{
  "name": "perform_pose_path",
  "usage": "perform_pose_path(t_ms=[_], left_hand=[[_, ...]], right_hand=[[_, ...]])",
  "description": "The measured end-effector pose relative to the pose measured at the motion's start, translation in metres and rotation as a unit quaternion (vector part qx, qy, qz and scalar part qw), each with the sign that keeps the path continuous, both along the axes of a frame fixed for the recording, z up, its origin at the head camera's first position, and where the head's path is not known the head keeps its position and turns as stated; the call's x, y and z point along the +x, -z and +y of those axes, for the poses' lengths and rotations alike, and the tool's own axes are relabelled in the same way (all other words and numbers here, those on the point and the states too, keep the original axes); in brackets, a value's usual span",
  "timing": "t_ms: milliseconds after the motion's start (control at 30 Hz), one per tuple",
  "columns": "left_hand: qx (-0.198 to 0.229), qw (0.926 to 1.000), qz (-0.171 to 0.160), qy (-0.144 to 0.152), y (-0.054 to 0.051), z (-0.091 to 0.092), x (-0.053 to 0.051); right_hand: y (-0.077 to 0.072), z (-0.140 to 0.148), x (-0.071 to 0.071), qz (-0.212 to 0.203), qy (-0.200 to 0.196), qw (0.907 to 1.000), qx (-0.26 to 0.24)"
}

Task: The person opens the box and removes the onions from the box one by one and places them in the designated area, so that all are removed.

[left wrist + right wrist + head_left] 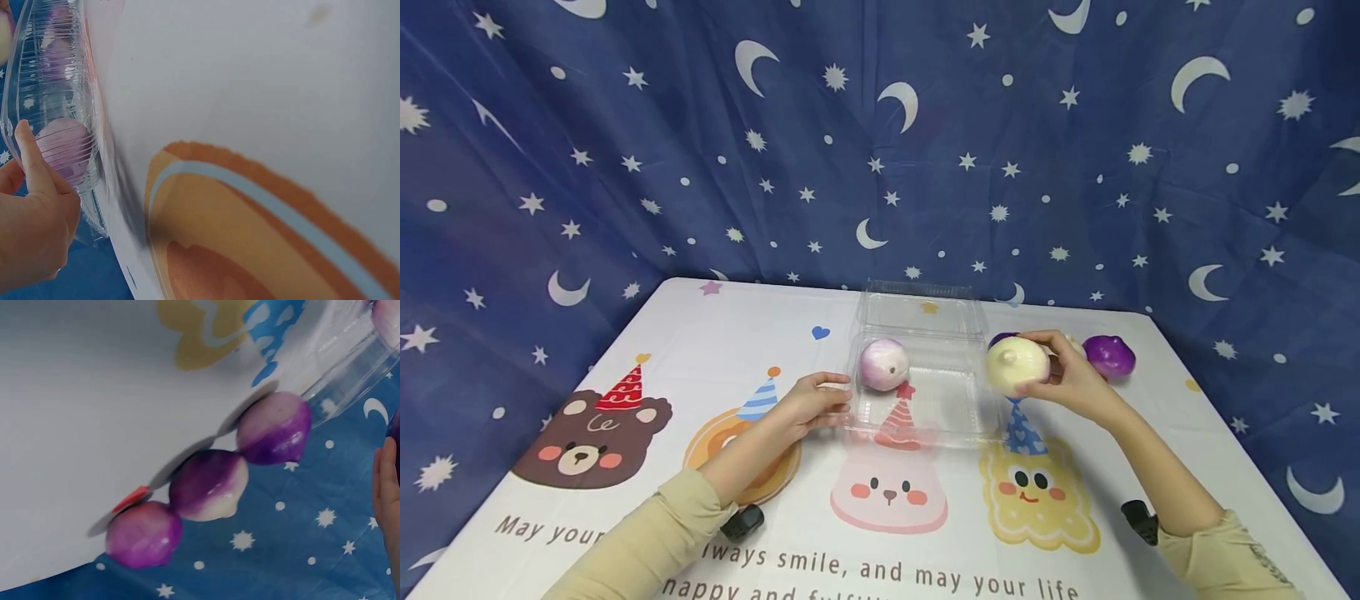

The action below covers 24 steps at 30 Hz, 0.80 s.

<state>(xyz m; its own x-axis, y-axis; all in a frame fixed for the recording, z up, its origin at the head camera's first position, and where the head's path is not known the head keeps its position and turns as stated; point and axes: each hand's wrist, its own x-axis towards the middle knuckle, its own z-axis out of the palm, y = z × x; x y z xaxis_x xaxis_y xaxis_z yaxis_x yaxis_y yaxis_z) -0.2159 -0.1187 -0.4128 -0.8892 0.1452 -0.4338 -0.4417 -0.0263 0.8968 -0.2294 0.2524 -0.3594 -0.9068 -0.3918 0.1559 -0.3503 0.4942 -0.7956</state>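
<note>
In the head view my right hand (1070, 375) holds a pale onion (1017, 365) between thumb and fingers, above the right edge of a clear plastic container (951, 400). Part of that onion shows at the right wrist view's edge. The container's lid (917, 312) is folded back. One purple-and-white onion (883, 365) sits in the container's left side. My left hand (811, 404) grips the container's left rim; in the left wrist view its fingers (37, 169) lie against the ribbed wall, and the exact pinch is partly hidden.
Three onions stand in a row right of the container: a purple one (144, 534), a purple-and-white one (209, 485) and another purple one (275, 428). In the head view my right hand partly covers them. A blue starry curtain (775, 167) hangs behind the printed tablecloth (760, 325).
</note>
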Motion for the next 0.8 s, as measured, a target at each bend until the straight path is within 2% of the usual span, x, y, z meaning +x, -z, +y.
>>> perform_pose_path(t_ms=[367, 600, 800], left_hand=[[0.001, 1.0, 0.002, -0.002, 0.0, 0.0, -0.002], [-0.002, 1.0, 0.003, 0.001, 0.002, -0.001, -0.001], [-0.005, 1.0, 0.008, 0.001, 0.002, -0.001, -0.001]], right_hand=[[0.006, 0.019, -0.002, 0.027, 0.002, 0.9981, 0.055], [0.016, 0.028, -0.003, 0.004, 0.019, 0.9948, 0.1], [0.027, 0.033, -0.006, 0.012, 0.01, 0.9911, 0.132]])
